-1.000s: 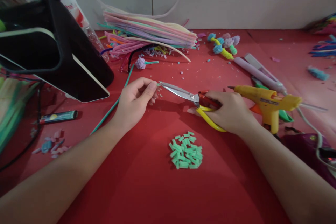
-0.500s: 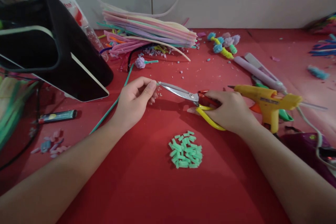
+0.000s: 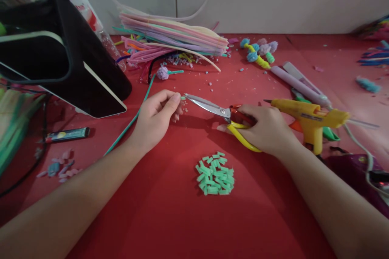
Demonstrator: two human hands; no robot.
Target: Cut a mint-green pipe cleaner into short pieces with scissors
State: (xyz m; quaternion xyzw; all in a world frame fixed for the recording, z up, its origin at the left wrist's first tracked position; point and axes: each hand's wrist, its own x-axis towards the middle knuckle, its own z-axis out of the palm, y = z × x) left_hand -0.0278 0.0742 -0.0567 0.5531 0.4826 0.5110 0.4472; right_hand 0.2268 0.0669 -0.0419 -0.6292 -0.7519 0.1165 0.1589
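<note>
Scissors (image 3: 209, 106) taken as landmark. Nearer the wearer than the scissors, on the red tabletop (image 3: 188, 222): a loose pile of short green pieces (image 3: 215, 174). Beyond the blades: a lilac pompom (image 3: 162, 73) on a teal stub, then a thick bundle of pastel fuzzy stems (image 3: 176, 34). Right of the scissors, past the right hand (image 3: 269, 129): yellow glue gun (image 3: 298, 114), lilac tong-like tool (image 3: 299, 85) behind it. Far left of the scissors: tall black container (image 3: 105, 68), blocking part of a clear bottle (image 3: 88, 14). Right fingers wrapped around the red and yellow handles; left hand (image 3: 156, 115) pinches a green strip (image 3: 182, 98) between thumb and forefinger, its end at the blade tips, contact uncertain. Most of that strip hidden by the fingers. Long teal stem (image 3: 126, 129) disappears behind the left forearm. Green object (image 3: 330, 133) beneath the glue gun mostly covered, unidentified; purple item (image 3: 349, 166) cut off at right edge.
</note>
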